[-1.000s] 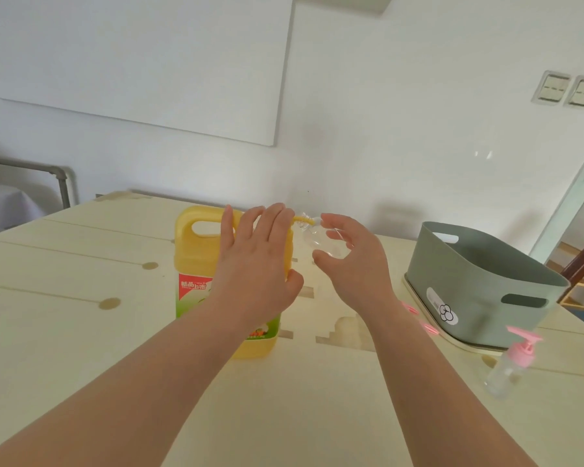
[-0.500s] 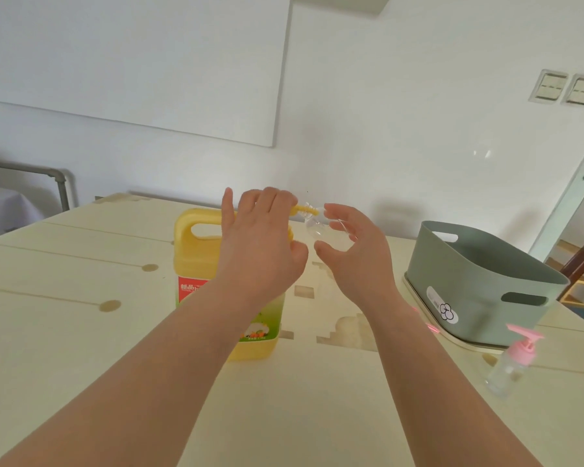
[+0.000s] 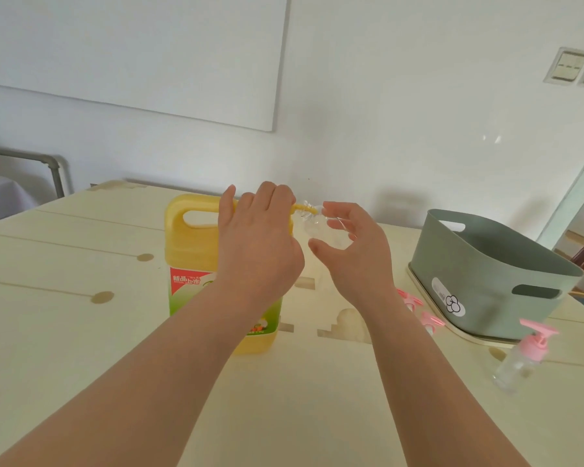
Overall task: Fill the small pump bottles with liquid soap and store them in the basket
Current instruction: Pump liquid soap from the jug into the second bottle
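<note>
The right hand (image 3: pixel 354 264) has its grip curved round a small clear plastic bottle (image 3: pixel 319 230), thumb below and fingers above, holding it up off the tabletop with its mouth at the tip of a yellow pump head (image 3: pixel 302 208). The left hand (image 3: pixel 260 244) lies on top of that pump head, its grip narrow, fingers curled down over it so that only the spout shows. The pump belongs to a large yellow plastic soap jug with a red and green label (image 3: pixel 196 247), standing upright on the pale wooden tabletop (image 3: pixel 81 332) under the left hand. To the right, well apart from the hands, sits a grey-green plastic basket with cut-out handles (image 3: pixel 486 281). Two loose pink pump tops (image 3: pixel 418 308) lie just beside its near left corner. Nearer the right edge, a second small clear bottle with a pink pump (image 3: pixel 523 358) stands in front of the basket.
</note>
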Demonstrator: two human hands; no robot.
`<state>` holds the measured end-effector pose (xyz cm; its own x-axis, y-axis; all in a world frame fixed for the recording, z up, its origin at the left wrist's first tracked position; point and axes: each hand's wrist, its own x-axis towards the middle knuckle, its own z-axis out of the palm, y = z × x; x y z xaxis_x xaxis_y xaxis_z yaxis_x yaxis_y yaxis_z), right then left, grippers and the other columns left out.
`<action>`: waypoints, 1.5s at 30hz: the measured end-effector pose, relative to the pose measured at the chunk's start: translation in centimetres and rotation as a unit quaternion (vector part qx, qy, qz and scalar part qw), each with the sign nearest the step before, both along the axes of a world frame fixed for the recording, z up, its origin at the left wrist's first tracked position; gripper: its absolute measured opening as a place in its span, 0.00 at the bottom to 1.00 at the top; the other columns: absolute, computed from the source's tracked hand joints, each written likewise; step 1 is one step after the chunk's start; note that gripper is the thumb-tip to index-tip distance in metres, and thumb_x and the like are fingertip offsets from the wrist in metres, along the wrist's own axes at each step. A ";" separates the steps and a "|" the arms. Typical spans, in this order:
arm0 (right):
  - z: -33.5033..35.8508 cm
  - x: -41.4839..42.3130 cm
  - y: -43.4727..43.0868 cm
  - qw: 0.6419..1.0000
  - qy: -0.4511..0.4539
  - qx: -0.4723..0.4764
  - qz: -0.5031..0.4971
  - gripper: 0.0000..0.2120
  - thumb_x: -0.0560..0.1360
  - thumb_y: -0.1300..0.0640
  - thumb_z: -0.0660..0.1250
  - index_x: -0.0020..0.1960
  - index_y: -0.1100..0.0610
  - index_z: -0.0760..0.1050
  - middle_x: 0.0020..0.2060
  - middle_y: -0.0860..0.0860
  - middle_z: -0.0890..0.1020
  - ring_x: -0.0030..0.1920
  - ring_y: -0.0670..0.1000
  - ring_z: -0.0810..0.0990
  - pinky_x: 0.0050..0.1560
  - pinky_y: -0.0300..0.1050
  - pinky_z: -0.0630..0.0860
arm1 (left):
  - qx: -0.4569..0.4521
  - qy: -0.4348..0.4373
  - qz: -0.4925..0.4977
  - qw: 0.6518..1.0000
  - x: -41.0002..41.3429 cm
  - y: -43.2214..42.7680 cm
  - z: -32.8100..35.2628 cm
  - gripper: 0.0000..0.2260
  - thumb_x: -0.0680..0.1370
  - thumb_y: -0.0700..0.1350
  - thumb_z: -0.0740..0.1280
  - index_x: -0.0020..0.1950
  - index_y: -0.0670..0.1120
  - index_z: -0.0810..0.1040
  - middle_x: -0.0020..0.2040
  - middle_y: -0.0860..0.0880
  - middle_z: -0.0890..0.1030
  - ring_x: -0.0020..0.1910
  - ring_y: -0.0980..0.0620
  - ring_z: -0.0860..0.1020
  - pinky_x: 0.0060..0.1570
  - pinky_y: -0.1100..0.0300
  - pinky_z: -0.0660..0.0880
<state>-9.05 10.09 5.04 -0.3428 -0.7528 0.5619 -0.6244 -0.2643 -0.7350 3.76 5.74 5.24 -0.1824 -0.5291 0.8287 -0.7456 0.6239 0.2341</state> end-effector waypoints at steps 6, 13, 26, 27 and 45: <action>0.7 0.1 0.4 0.999 0.037 -0.011 -0.002 0.26 0.68 0.64 0.71 0.57 0.40 0.69 0.56 0.38 0.74 0.56 0.38 0.75 0.49 0.28 0.68 | 0.039 -0.028 -0.024 0.999 0.6 0.7 0.8 0.23 0.66 0.44 0.56 0.62 0.47 0.70 0.59 0.51 0.74 0.52 0.48 0.75 0.70 0.45 0.52; 1.6 -0.3 0.4 0.996 0.082 -0.017 -0.021 0.23 0.67 0.66 0.70 0.57 0.47 0.71 0.53 0.42 0.75 0.53 0.39 0.75 0.53 0.34 0.70 | 0.015 -0.032 -0.031 0.999 0.7 0.4 0.5 0.28 0.65 0.45 0.60 0.66 0.47 0.68 0.66 0.51 0.72 0.56 0.48 0.75 0.69 0.44 0.56; 0.1 -0.4 -0.2 0.998 0.056 -0.012 -0.017 0.22 0.67 0.64 0.70 0.52 0.43 0.70 0.50 0.39 0.77 0.54 0.34 0.74 0.47 0.22 0.65 | -0.051 0.022 0.005 0.998 -0.4 -0.8 -0.2 0.16 0.63 0.40 0.60 0.50 0.45 0.75 0.44 0.50 0.76 0.43 0.46 0.72 0.55 0.54 0.62; 0.0 -0.4 -0.3 0.998 0.054 -0.011 -0.017 0.22 0.67 0.64 0.70 0.52 0.43 0.70 0.50 0.39 0.77 0.54 0.33 0.73 0.47 0.23 0.65 | -0.053 0.023 0.006 0.998 -0.4 -1.0 -0.2 0.16 0.63 0.39 0.61 0.49 0.46 0.75 0.44 0.50 0.76 0.43 0.46 0.72 0.54 0.55 0.62; 1.7 0.0 0.4 0.997 0.071 -0.028 -0.012 0.23 0.68 0.63 0.71 0.50 0.38 0.68 0.51 0.39 0.78 0.54 0.36 0.75 0.51 0.30 0.68 | -0.047 0.003 -0.074 0.996 1.7 -0.7 1.3 0.24 0.64 0.38 0.61 0.60 0.46 0.76 0.57 0.50 0.79 0.48 0.46 0.75 0.45 0.54 0.73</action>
<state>-9.01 10.47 6.71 -0.2746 -0.7118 0.6465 -0.7281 -0.2853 -0.6233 5.46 5.01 6.51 -0.2483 -0.4159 0.8749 -0.6425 0.7466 0.1726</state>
